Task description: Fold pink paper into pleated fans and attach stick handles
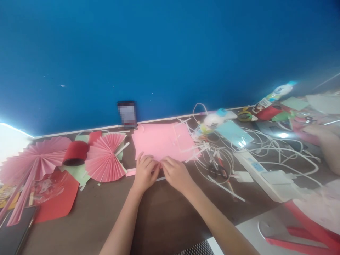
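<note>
My left hand (145, 173) and my right hand (175, 173) meet at the near edge of a pink paper sheet (162, 140). Fingers of both are bent into a pinch at that edge, fingertips almost touching, on what looks like the pink paper; the exact fold is hidden. A narrow pink strip (130, 172) pokes out left of my left hand. Left of the sheet lies a pleated pink paper fan (107, 157). To the right, black-handled scissors (219, 170) rest among white paper strips (225, 187).
Another pleated fan (45, 156), a red roll (76, 153) and red paper (57, 198) lie left. A dark-framed object (127, 114) leans on the blue wall. Rightward are a glue bottle (212, 120), a power strip (255, 173), tangled white cables (281, 141) and another person's arm (328, 138).
</note>
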A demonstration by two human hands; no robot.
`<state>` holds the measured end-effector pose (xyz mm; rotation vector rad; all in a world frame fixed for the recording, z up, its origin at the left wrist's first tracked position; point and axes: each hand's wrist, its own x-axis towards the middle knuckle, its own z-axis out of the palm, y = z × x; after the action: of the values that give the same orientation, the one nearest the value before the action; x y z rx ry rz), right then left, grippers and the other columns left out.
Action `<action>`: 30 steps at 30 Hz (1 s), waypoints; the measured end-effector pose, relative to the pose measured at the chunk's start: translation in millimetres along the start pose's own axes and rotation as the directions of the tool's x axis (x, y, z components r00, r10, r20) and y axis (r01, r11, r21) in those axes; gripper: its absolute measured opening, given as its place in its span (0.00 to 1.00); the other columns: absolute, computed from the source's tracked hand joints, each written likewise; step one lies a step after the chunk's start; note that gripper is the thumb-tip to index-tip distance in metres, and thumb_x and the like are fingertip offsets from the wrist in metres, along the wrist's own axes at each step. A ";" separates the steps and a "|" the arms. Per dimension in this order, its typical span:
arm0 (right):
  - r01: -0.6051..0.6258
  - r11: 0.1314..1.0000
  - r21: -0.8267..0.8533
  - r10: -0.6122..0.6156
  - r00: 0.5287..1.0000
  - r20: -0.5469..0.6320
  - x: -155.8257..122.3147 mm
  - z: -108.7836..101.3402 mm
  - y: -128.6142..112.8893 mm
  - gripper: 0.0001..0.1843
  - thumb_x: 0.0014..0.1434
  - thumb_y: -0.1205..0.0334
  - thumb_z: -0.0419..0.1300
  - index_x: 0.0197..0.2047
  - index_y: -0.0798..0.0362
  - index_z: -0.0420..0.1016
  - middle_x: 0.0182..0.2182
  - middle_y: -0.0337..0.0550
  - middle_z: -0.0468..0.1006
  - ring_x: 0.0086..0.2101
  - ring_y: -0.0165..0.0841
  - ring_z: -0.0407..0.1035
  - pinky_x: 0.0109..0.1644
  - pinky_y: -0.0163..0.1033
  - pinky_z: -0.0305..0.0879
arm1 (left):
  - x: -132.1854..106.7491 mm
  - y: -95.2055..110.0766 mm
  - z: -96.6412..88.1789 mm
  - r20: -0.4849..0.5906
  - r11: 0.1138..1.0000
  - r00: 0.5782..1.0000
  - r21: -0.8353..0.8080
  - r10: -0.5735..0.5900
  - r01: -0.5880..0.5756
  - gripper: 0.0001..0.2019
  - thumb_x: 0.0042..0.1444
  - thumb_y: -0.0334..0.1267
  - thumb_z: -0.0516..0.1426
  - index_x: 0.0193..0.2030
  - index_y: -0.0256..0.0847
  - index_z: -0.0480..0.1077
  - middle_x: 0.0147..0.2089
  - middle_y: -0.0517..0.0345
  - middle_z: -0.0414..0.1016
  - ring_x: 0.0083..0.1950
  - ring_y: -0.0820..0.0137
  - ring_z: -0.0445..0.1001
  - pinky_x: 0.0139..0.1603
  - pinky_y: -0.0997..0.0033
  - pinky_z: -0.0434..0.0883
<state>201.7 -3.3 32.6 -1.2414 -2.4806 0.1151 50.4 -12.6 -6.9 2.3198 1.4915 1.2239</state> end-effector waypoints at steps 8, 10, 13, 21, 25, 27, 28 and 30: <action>0.105 0.955 -0.278 -0.183 0.945 -0.273 -2.7 8.0 -4.5 0.08 0.57 0.73 0.50 0.30 0.56 0.69 0.27 0.42 0.74 0.27 0.31 0.66 0.31 0.36 0.57 | 2.9 2.2 -3.5 0.032 0.959 0.989 -0.241 -0.147 0.150 0.06 0.55 0.33 0.51 0.30 0.42 0.69 0.31 0.58 0.70 0.44 0.66 0.68 0.56 0.56 0.55; 0.120 0.922 -0.367 -0.258 0.899 -0.354 -4.3 9.6 -5.4 0.06 0.56 0.72 0.53 0.32 0.57 0.70 0.30 0.44 0.76 0.27 0.30 0.67 0.30 0.37 0.57 | 4.1 1.8 -5.5 0.040 0.907 0.978 -0.368 -0.206 0.206 0.07 0.55 0.36 0.52 0.29 0.41 0.69 0.31 0.56 0.70 0.43 0.66 0.68 0.51 0.60 0.60; 0.128 0.909 -0.397 -0.324 0.816 -0.479 -8.4 6.3 -3.2 0.06 0.55 0.72 0.55 0.36 0.56 0.70 0.33 0.44 0.77 0.26 0.29 0.67 0.28 0.36 0.59 | 5.6 -0.8 -9.2 0.067 0.772 0.934 -0.543 -0.352 0.330 0.09 0.55 0.39 0.52 0.28 0.39 0.69 0.30 0.56 0.70 0.37 0.68 0.68 0.41 0.67 0.64; -0.036 0.946 0.321 0.220 0.799 -0.559 -6.7 -18.6 17.5 0.16 0.59 0.70 0.49 0.48 0.52 0.69 0.43 0.50 0.72 0.45 0.36 0.67 0.47 0.44 0.67 | 8.7 -14.8 -3.8 0.146 0.170 0.669 -0.908 -0.729 0.384 0.09 0.49 0.42 0.59 0.31 0.38 0.69 0.27 0.61 0.68 0.30 0.75 0.68 0.39 0.70 0.68; -0.153 0.803 0.577 0.408 0.845 -0.345 -9.4 -12.9 26.6 0.21 0.60 0.63 0.49 0.57 0.49 0.61 0.51 0.50 0.67 0.47 0.37 0.66 0.44 0.43 0.68 | 11.3 -20.9 -6.3 0.223 -0.080 0.595 -0.963 -0.772 0.258 0.07 0.46 0.37 0.62 0.30 0.38 0.70 0.27 0.63 0.67 0.30 0.78 0.68 0.41 0.71 0.68; -0.217 0.677 0.703 0.483 0.852 -0.202 -12.5 -8.3 31.1 0.27 0.60 0.60 0.49 0.63 0.47 0.50 0.50 0.51 0.68 0.38 0.33 0.70 0.38 0.40 0.68 | 12.2 -24.4 -9.9 0.272 -0.219 0.582 -0.962 -0.766 0.162 0.05 0.47 0.33 0.61 0.30 0.37 0.69 0.27 0.64 0.66 0.30 0.79 0.68 0.42 0.73 0.68; -0.246 0.607 0.756 0.515 0.846 -0.138 -14.0 -6.3 33.6 0.29 0.61 0.58 0.48 0.64 0.47 0.45 0.47 0.50 0.71 0.33 0.31 0.70 0.35 0.39 0.68 | 12.6 -26.1 -11.6 0.307 -0.308 0.587 -0.946 -0.749 0.102 0.04 0.48 0.32 0.60 0.30 0.38 0.68 0.27 0.64 0.65 0.29 0.80 0.67 0.43 0.74 0.68; -0.281 0.480 0.831 0.574 0.817 -0.055 -16.4 -3.4 38.8 0.30 0.62 0.56 0.46 0.65 0.50 0.42 0.35 0.45 0.75 0.25 0.29 0.67 0.31 0.38 0.66 | 13.3 -28.6 -14.2 0.367 -0.482 0.618 -0.876 -0.696 -0.023 0.01 0.53 0.30 0.56 0.31 0.38 0.67 0.27 0.65 0.63 0.29 0.82 0.67 0.44 0.76 0.68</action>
<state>241.3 7.1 22.2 -1.2674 -1.4183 0.9661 23.0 8.3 -4.2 0.0517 0.4710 1.6320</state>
